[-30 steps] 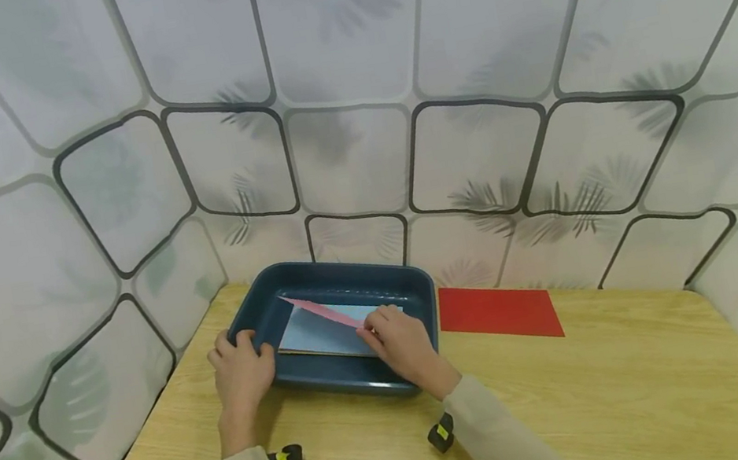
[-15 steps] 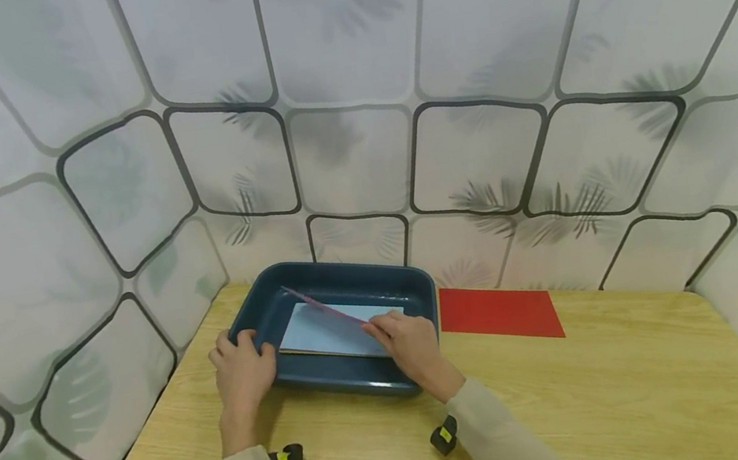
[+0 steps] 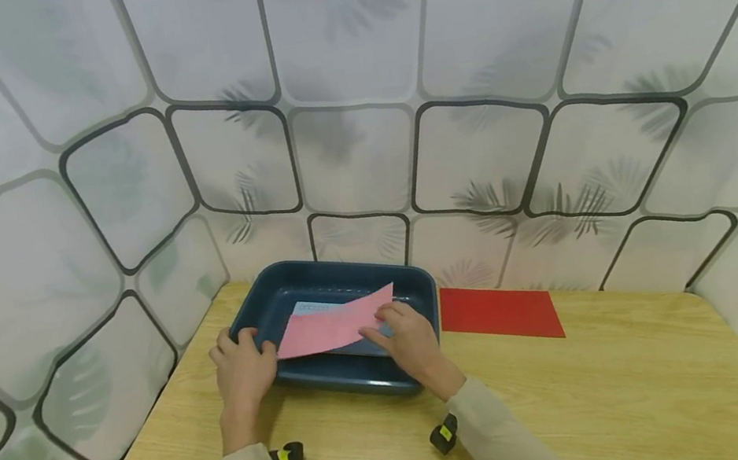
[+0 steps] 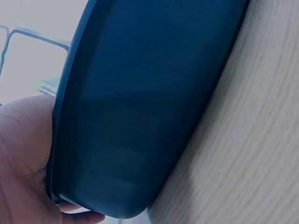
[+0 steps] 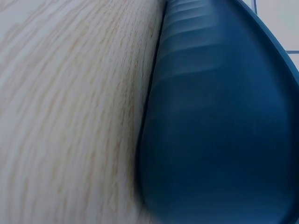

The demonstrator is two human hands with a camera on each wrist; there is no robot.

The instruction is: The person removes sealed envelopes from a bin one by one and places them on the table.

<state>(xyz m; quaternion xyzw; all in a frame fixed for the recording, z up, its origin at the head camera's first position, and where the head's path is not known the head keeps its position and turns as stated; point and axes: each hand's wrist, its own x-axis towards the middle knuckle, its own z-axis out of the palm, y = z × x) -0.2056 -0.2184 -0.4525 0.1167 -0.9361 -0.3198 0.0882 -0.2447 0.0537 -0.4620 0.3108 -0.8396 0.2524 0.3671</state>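
The left hand grips the blue tray by its left rim, lower centre; the right hand, thumb and fingers parted, is at the pink sheet, over a light-blue sheet inside; a red sheet lies right on the wood-grain table; patterned walls fill the upper frame; earlier the pink sheet was edge-on, pinched.

The head view is evenly lit and slightly soft, the wall greyer toward 12 o'clock and its lines bending with wide-angle distortion. White glare marks the table at 6 o'clock; a faint shadow lies at 7. The glossy tray catches glints. Both wrist views are bluish and blurry, the tray dark; the left's wall is washed out at 10 o'clock.
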